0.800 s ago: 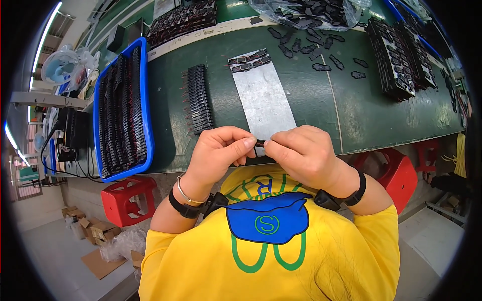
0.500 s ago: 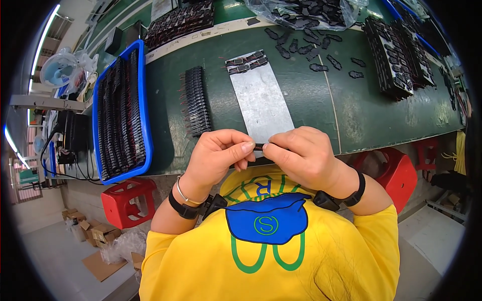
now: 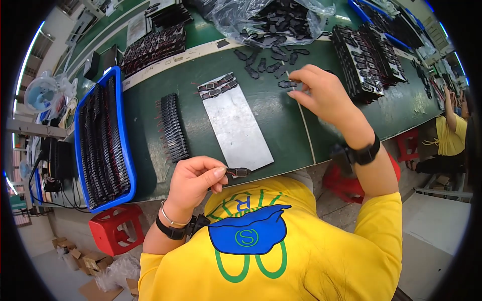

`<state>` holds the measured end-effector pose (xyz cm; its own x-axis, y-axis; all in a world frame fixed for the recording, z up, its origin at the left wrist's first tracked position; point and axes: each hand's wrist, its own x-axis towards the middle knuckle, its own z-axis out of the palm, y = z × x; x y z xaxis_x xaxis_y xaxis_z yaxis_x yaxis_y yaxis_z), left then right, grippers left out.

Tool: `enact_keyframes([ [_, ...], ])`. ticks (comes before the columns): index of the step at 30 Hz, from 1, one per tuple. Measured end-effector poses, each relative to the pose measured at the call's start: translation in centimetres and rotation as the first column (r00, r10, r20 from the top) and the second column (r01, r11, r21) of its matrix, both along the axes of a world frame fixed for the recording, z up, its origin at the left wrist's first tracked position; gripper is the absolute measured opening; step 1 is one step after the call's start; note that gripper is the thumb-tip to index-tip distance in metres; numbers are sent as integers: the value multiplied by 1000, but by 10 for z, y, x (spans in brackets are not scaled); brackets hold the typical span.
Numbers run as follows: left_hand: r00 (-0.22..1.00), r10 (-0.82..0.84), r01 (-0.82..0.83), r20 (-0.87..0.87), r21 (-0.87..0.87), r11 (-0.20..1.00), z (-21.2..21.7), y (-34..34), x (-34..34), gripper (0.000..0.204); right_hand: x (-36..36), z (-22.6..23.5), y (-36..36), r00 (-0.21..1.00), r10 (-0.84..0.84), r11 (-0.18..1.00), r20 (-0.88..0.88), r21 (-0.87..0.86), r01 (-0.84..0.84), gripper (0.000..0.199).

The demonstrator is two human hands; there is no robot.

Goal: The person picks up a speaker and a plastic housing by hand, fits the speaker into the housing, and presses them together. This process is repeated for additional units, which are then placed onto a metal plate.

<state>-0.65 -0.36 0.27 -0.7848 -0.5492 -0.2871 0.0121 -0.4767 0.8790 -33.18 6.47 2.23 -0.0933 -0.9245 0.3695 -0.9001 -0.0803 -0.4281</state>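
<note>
Near the table's front edge, my left hand (image 3: 198,181) pinches a small black plastic part (image 3: 238,172) with a rectangular frame between thumb and fingers. My right hand (image 3: 321,93) reaches over the table at the right. Its thumb and index finger are apart on either side of a flat black piece (image 3: 287,84); contact is hard to tell. Between my hands lies a silver metal plate (image 3: 241,133), bearing a few black framed parts with red wires (image 3: 218,88) at its far end. To its left stands a row of black parts (image 3: 173,131).
A blue tray (image 3: 132,181) packed with black parts stands left. Loose black pieces (image 3: 261,65) lie in front of a clear plastic bag (image 3: 221,21). Loaded plates are stacked at right (image 3: 354,67) and far left (image 3: 153,47). A red stool (image 3: 113,241) and another person's sleeve (image 3: 448,135) show beyond.
My right hand has left the part at my left fingers and moved far and right to the loose pieces. My left hand keeps the part. The view has shifted.
</note>
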Motion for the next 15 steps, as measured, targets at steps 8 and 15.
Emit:
enact_keyframes([
  [8,1000,-2,2,2,0,1000,-2,1,2,11,-34,2,-56,943,170,972,-286,204,-113,19],
  [15,1000,-6,6,8,4,1000,-2,-1,3,11,-41,13,-69,914,330,902,-236,363,-232,17],
])
